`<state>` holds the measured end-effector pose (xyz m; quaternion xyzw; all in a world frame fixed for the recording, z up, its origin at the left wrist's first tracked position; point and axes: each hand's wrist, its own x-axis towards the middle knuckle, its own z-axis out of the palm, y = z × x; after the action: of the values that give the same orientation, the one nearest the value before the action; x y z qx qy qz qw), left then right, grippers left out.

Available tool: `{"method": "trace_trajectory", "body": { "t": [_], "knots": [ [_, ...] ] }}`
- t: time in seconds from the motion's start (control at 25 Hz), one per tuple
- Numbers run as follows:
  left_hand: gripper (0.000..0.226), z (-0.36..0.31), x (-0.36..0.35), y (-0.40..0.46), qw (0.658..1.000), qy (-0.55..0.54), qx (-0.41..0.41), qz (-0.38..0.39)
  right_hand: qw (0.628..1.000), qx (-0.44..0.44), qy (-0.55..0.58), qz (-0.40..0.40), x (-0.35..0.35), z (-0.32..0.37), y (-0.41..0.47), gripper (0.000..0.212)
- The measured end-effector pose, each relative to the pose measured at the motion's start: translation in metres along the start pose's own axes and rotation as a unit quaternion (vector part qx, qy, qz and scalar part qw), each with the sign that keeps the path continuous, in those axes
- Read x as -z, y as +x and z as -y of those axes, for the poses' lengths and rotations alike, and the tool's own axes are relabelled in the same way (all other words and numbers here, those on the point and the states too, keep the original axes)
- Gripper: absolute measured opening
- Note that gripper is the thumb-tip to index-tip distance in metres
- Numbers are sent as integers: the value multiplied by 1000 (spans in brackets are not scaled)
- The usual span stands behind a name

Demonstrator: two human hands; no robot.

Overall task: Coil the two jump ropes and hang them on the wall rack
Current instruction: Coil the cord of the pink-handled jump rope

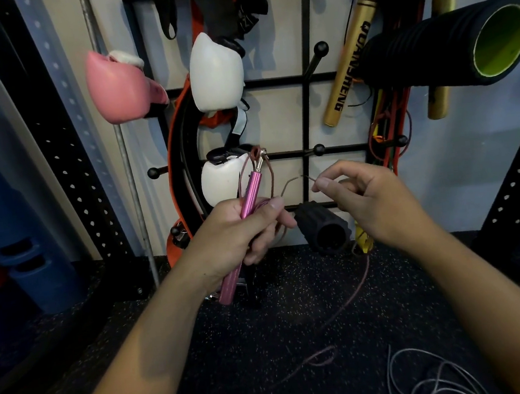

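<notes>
Hanging by the foam roller (447, 43), a gold stick (348, 58) reads "QUANSHENG".

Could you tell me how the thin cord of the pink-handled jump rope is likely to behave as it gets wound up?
The cord probably stays floppy: it trails in loose curves over the floor. It looks light, since the right hand lifts it with a fingertip pinch. Loops may spring open, so the left hand gripping the pink handle likely must pin them.

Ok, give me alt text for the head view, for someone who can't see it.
A person's left hand grips a pink jump rope handle while the right hand pinches its thin cord, facing a black wall rack hung with boxing gloves. More cord trails on the dark floor beside a second, grey rope.
</notes>
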<state>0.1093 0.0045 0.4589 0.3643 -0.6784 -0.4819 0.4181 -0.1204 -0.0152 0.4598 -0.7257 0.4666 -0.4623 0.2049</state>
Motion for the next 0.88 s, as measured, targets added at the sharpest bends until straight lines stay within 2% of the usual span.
{"method": "trace_trajectory", "body": {
  "t": [0.2, 0.32, 0.4, 0.44, 0.48, 0.52, 0.56, 0.6, 0.64, 0.68, 0.72, 0.76, 0.8, 0.84, 0.88],
  "knots": [
    [27, -5, -2, 0, 994, -105, -18, 14, 1000, 21, 21, 8, -3, -3, 0, 18],
    [20, -7, -2, -6, 982, -166, -12, 87, 997, 10, 67, -24, -8, -3, 0, 16],
    [18, -8, -1, -8, 948, -279, -16, 154, 993, -53, 102, -18, -14, -9, -5, 30],
    [20, -11, 0, -8, 915, -369, -29, 160, 987, -99, 125, 3, -17, -12, -8, 37],
    [23, -13, 1, -5, 878, -458, -46, 132, 978, -143, 147, 40, -20, -13, -12, 40],
    [28, -15, 3, -1, 843, -529, -65, 70, 967, -174, 164, 90, -24, -13, -17, 40],
    [32, -18, 4, 2, 816, -571, -84, -5, 956, -187, 173, 144, -30, -12, -21, 41],
    [33, -17, 7, 6, 805, -580, -104, -71, 946, -189, 178, 196, -35, -9, -25, 40],
    [33, -16, 8, 9, 823, -541, -122, -122, 934, -181, 184, 249, -41, -2, -28, 39],
    [33, -12, 10, 12, 870, -445, -128, -170, 920, -166, 187, 301, -45, 6, -31, 35],
    [32, -8, 12, 12, 929, -279, -123, -210, 906, -149, 187, 348, -47, 14, -32, 30],
    [31, 0, 13, 11, 963, -71, -110, -234, 898, -131, 176, 381, -46, 23, -32, 27],
    [31, 5, 13, 9, 963, 116, -93, -223, 901, -113, 149, 391, -40, 29, -30, 25],
    [29, 11, 14, 9, 949, 244, -75, -183, 917, -94, 105, 374, -33, 34, -28, 24],
    [26, 13, 15, 7, 941, 308, -51, -133, 940, -82, 62, 325, -24, 35, -24, 20]
  ]
}}
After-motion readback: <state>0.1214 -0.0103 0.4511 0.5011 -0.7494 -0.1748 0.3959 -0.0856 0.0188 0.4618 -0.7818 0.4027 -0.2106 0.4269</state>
